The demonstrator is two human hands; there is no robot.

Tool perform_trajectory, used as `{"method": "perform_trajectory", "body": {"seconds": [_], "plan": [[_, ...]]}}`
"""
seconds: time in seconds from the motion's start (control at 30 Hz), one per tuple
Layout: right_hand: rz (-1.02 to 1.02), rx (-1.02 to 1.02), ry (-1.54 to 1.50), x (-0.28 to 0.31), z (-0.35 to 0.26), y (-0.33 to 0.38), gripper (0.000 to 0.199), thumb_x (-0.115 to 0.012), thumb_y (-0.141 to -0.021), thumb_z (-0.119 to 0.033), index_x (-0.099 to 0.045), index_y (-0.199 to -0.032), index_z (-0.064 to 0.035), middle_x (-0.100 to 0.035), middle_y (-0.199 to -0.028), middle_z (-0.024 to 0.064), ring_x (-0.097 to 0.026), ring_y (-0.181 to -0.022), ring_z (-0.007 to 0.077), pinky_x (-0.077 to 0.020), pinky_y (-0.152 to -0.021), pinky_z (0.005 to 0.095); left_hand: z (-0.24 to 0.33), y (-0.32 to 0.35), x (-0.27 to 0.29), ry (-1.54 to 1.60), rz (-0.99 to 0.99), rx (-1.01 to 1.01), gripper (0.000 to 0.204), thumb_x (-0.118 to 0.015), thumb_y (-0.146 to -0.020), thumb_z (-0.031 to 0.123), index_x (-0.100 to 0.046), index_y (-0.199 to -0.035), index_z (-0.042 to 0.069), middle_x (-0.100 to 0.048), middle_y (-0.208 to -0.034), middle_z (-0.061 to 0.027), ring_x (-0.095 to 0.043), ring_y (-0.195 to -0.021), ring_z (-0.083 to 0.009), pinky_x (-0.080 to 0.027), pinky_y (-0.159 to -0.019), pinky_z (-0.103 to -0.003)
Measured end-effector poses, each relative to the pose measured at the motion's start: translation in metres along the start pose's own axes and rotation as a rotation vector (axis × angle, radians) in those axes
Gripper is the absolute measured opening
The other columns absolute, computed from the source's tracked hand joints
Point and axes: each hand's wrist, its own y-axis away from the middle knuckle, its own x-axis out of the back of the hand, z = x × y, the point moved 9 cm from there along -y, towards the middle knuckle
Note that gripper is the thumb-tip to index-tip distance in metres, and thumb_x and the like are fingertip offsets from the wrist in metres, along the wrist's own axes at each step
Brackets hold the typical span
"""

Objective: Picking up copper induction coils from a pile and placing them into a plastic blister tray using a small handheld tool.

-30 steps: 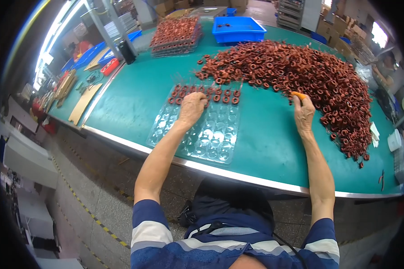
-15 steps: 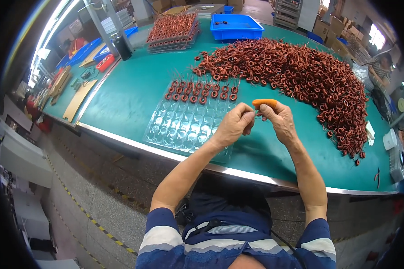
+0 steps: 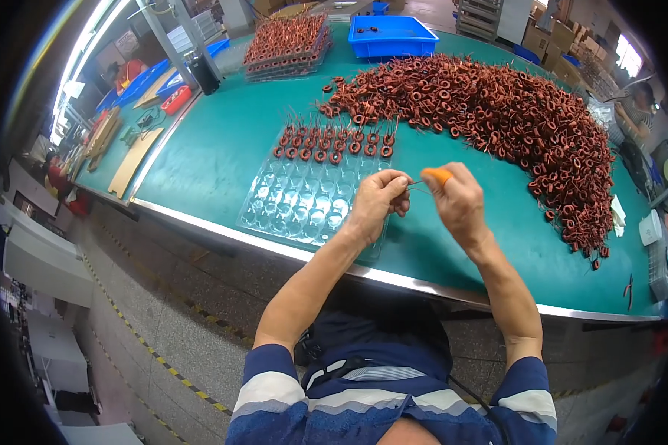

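My left hand (image 3: 378, 202) is closed in a pinch over the table, just right of a clear plastic tray (image 3: 254, 215). Thin wire leads (image 3: 416, 185) stick out from its fingertips; they look like those of a red-brown ring coil, whose body the fingers hide. At the other end of the leads, my right hand (image 3: 460, 206) is closed and slightly blurred, with an orange finger cover (image 3: 437, 176) on one finger. Wound ring coils (image 3: 321, 156) stand in the tray's far rows, leads pointing up. Round hollows fill its nearer rows.
A large heap of loose ring coils (image 3: 482, 111) curves across the far and right side of the green table (image 3: 193, 178). Stacked filled trays (image 3: 286, 55) and a blue bin (image 3: 393, 38) stand at the back. Pliers (image 3: 629, 291) lie at the right.
My right hand has turned over and drawn slightly away from the left, so the leads now span the gap between them. The view has shifted slightly.
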Motion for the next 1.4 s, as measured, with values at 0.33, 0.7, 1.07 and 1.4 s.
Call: {"method": "perform_trajectory", "body": {"seconds": [0.33,0.7,1.07,1.4], "plan": [[-0.028,-0.163,-0.061,-0.002,0.017,0.0,0.013,-0.069,-0.084,-0.015,-0.069,-0.086,-0.0024,-0.061,-0.081,0.0083,-0.057,-0.075,0.0254,-0.0475,-0.061,0.0358,0.014,0.007,-0.004,-0.056,0.021,-0.124,0.015,-0.056,-0.096,0.015,-0.056,-0.105,0.002,-0.058,-0.077,-0.0027,-0.057,-0.065,-0.0114,-0.048,-0.057,-0.025],[-0.208,-0.977,-0.817,-0.054,0.084,0.047,0.034,-0.063,-0.093,-0.031,-0.072,-0.083,0.0008,-0.061,-0.066,0.0013,-0.051,-0.063,0.0094,-0.0431,-0.064,0.0251,0.016,0.025,-0.018,-0.122,-0.085,-0.262,0.021,-0.05,-0.098,0.01,-0.051,-0.117,-0.001,-0.054,-0.086,-0.0044,-0.056,-0.071,-0.0121,-0.05,-0.063,-0.027],[-0.483,-0.886,-1.096,-0.077,0.052,0.047,0.042,-0.057,-0.096,-0.04,-0.065,-0.113,-0.0027,-0.062,-0.095,0.0007,-0.056,-0.086,0.0086,-0.0469,-0.072,0.0226,0.039,0.031,-0.016,-0.199,-0.031,-0.344,0.029,-0.055,-0.096,0.008,-0.049,-0.122,-0.004,-0.057,-0.081,-0.0054,-0.058,-0.068,-0.0109,-0.05,-0.06,-0.025],[-0.227,-0.921,-0.914,-0.056,0.054,0.038,0.032,-0.059,-0.093,-0.027,-0.069,-0.082,0.0011,-0.062,-0.065,0.0033,-0.057,-0.058,0.0111,-0.0432,-0.052,0.0244,0.05,0.038,-0.021,-0.766,0.127,-0.532,0.019,-0.058,-0.094,0.007,-0.055,-0.112,0.0,-0.058,-0.072,-0.0032,-0.055,-0.059,-0.0088,-0.045,-0.052,-0.025]]}}
